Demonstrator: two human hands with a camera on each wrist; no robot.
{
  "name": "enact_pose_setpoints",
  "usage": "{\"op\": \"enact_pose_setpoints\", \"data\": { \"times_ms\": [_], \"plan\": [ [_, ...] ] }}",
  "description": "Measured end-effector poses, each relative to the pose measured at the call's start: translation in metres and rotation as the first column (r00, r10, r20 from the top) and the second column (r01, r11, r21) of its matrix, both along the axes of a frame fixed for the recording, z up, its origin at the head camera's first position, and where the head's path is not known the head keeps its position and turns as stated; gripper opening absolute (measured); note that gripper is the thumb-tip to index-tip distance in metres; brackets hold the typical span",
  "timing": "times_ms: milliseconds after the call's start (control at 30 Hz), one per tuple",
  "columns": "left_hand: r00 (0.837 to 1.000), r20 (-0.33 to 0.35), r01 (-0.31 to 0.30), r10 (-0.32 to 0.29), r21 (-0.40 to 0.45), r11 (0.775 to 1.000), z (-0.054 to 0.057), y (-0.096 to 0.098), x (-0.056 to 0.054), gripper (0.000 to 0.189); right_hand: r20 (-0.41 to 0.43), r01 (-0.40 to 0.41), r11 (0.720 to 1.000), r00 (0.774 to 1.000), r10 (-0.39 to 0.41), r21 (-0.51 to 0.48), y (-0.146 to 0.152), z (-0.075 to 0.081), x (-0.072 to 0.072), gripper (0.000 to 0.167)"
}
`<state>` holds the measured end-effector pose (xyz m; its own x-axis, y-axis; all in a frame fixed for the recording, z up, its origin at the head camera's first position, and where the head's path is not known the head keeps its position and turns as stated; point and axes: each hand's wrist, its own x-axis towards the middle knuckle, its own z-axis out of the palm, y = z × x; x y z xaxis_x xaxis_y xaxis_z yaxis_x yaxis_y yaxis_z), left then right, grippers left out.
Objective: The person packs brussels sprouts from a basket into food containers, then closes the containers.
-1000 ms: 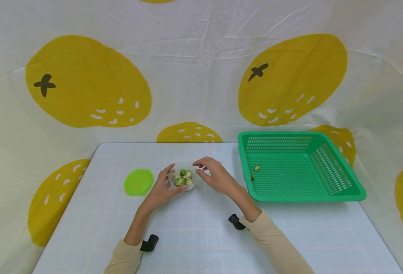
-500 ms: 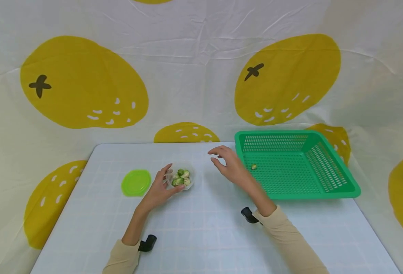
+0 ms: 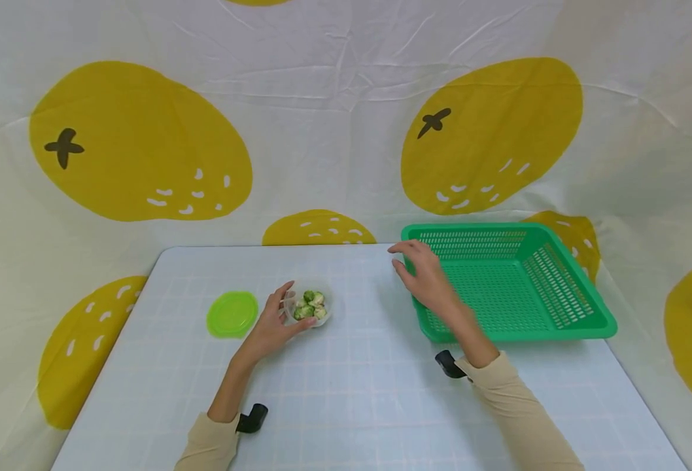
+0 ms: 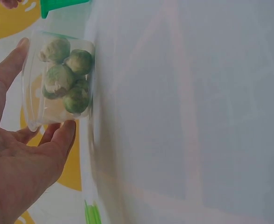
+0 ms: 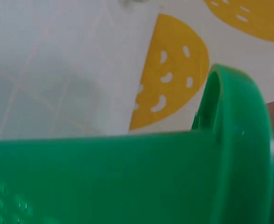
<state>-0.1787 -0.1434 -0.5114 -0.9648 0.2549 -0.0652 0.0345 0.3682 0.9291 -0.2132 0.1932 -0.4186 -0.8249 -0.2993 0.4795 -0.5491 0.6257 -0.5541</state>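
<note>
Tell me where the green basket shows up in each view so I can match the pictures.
Head: the green basket sits right of centre, its left side partly hidden by the right hand.
Left wrist: only a small piece of the basket, cut off at the top edge, left of centre.
Right wrist: the basket fills much of the bottom, rising at right.
Shared landmark: the yellow prints on the backdrop.

Basket: green plastic, smooth, slightly glossy. Left of basket: clear, smooth plastic tub; farther left, shiny plastic lid. Behind basket: creased backdrop, soft sheen.
</note>
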Motion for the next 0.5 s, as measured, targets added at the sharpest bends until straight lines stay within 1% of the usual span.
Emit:
{"op": "enact_pose_setpoints", "data": {
  "times_ms": [200,500],
  "plan": [
    [1.0,-0.001,0.0,0.0,0.004,1.0,0.0,-0.001,0.0,0.099,-0.036,0.05,0.999,0.998,-0.05,0.015,0.017,-0.003,-0.005,0.02],
    [1.0,0.002,-0.007,0.007,0.004,1.0,-0.003,-0.001,0.0,0.098,-0.013,0.097,0.995,0.995,-0.097,0.026,0.038,-0.011,-0.01,0.022]
  ]
}}
